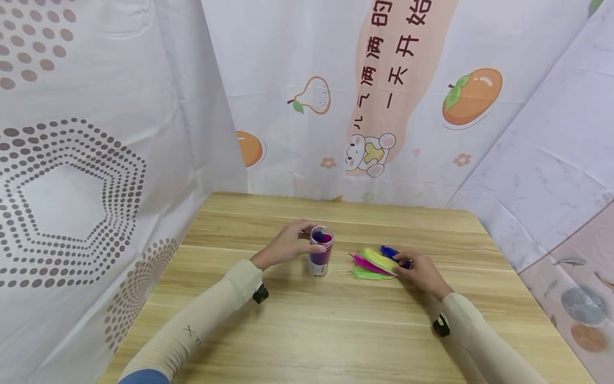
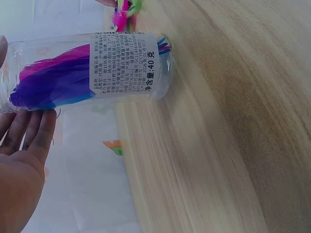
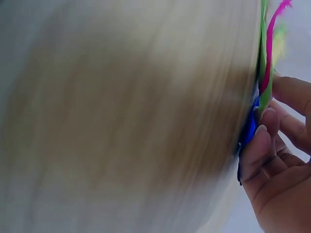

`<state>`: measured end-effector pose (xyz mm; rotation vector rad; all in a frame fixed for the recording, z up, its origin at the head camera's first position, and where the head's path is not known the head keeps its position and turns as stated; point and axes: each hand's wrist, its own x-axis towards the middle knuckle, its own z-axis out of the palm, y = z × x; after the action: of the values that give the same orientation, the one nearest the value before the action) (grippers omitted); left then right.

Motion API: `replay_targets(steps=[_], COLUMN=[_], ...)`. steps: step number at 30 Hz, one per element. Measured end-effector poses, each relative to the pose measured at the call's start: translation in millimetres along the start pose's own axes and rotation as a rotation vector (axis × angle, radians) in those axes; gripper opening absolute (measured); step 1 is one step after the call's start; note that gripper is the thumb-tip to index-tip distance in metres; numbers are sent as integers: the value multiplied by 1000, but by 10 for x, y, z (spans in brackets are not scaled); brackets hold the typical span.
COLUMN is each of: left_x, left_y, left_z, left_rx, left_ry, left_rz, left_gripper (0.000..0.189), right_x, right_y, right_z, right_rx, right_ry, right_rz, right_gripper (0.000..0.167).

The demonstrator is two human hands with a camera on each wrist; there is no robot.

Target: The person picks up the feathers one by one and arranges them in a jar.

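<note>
My left hand (image 1: 290,243) grips a clear plastic jar (image 1: 318,266) near its top, thumb on the near side. Inside the jar stand purple, pink and blue feathers (image 2: 58,80), and a white printed label (image 2: 124,65) is stuck near its base. No lid shows on the jar in the head view. To the right, my right hand (image 1: 421,271) pinches the ends of several feathers at the table. Yellow (image 1: 379,260), magenta (image 1: 366,264) and light green feathers (image 1: 369,275) fan out leftward from its fingertips. A dark blue feather (image 1: 389,252) lies under and behind the fingers.
Both hands work over a wood-grain table (image 1: 307,325). White printed curtains (image 1: 278,106) hang behind it and at both sides. A small black device (image 1: 260,294) sits on the left wrist, and another black device (image 1: 441,326) on the right wrist.
</note>
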<state>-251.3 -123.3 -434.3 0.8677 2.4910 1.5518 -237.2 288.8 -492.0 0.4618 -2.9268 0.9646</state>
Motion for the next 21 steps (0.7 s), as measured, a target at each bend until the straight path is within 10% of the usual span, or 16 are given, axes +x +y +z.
replay_targets(steps=[21], left_x=[0], left_y=[10], left_z=[16], left_rx=[-4], left_ry=[5], left_rz=[1], left_gripper=[62], right_x=[-6], right_y=[-3], right_z=[-66], right_rx=[-18], right_ry=[20], right_rz=[19], right_gripper=[16])
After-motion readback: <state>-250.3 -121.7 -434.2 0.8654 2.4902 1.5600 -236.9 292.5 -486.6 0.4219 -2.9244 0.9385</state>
